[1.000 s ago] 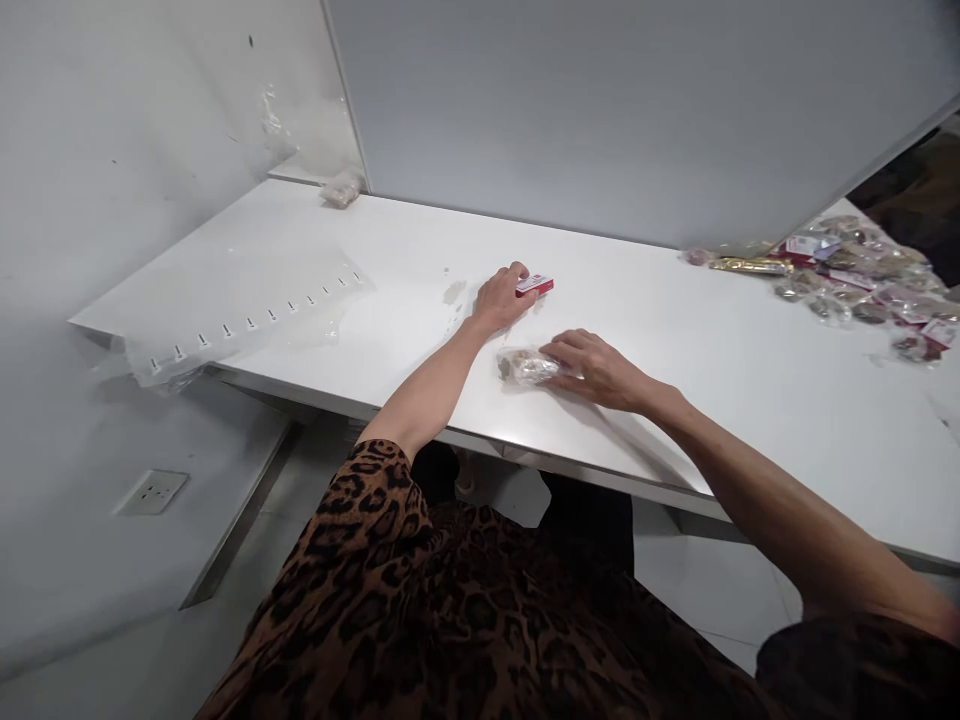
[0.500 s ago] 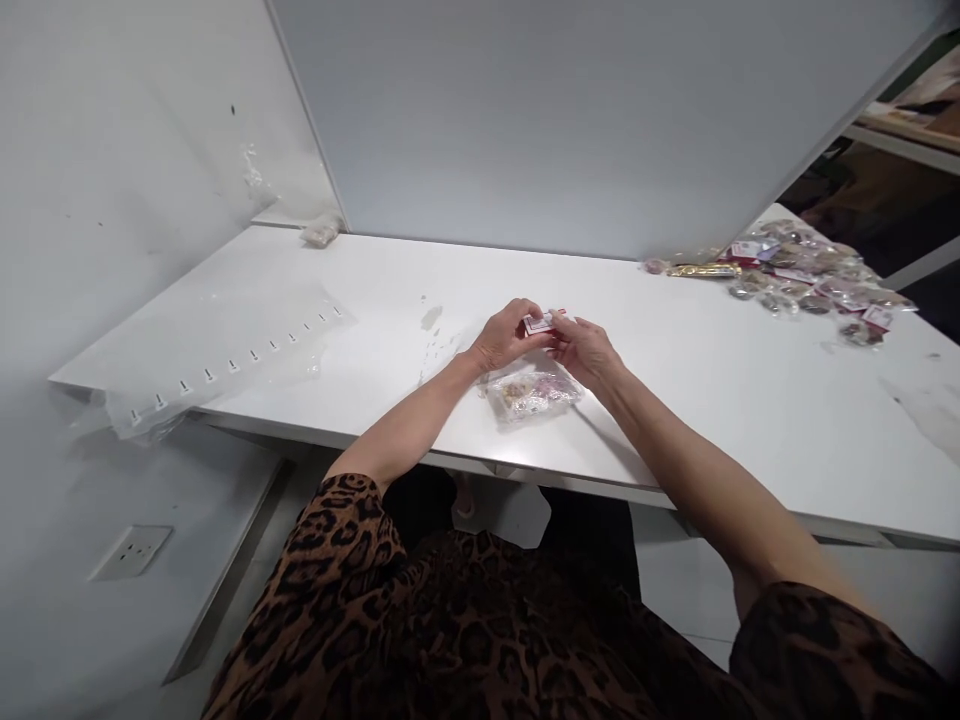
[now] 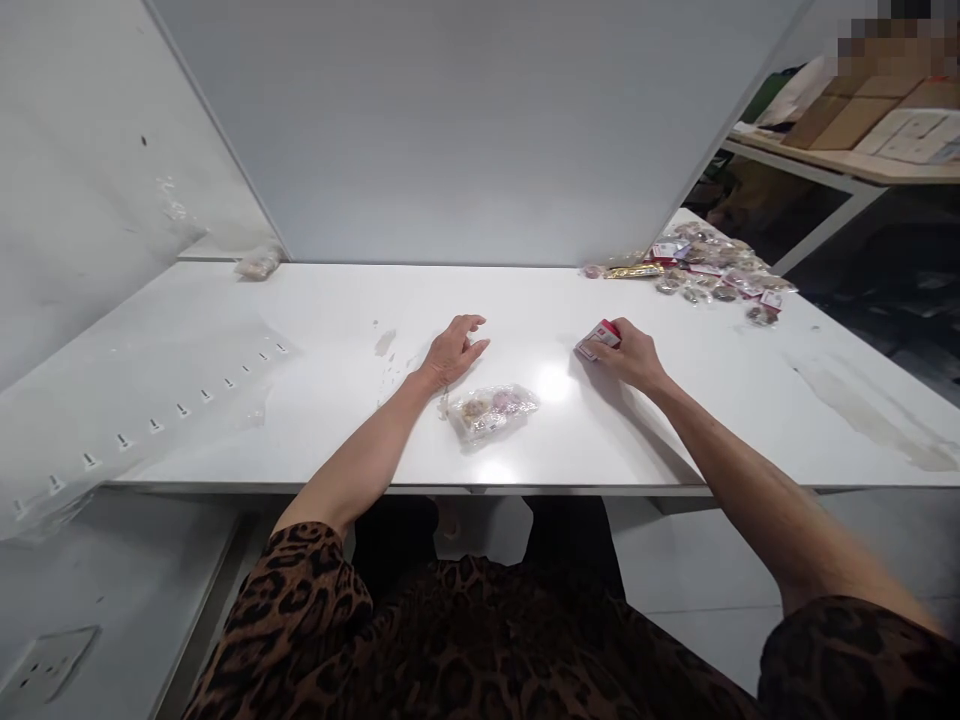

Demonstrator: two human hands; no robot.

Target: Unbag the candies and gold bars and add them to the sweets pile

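Observation:
My right hand (image 3: 631, 357) grips a small red and white box (image 3: 598, 341) just above the white table (image 3: 525, 310), right of the middle. Its fingers wrap round the box's right end. To the left, my left hand (image 3: 454, 350) hovers over or rests on the tabletop with its fingers apart and nothing in it; contact with the surface I cannot tell. A clear plastic packet (image 3: 491, 412) with yellowish and pinkish round pieces inside lies on the table below and between my hands, touched by neither.
Clear wrapped packets (image 3: 724, 270) are heaped at the back right, beside a gold strip (image 3: 634, 271). Plastic sheeting (image 3: 172, 400) with a row of dark marks covers the table's left. A small bag (image 3: 258, 263) sits in the back left corner. A grey panel (image 3: 472, 130) rises behind.
My hands have moved apart. The left has let go of the box, and the right has carried it rightward. The view has turned to the right; the packet stays on the table.

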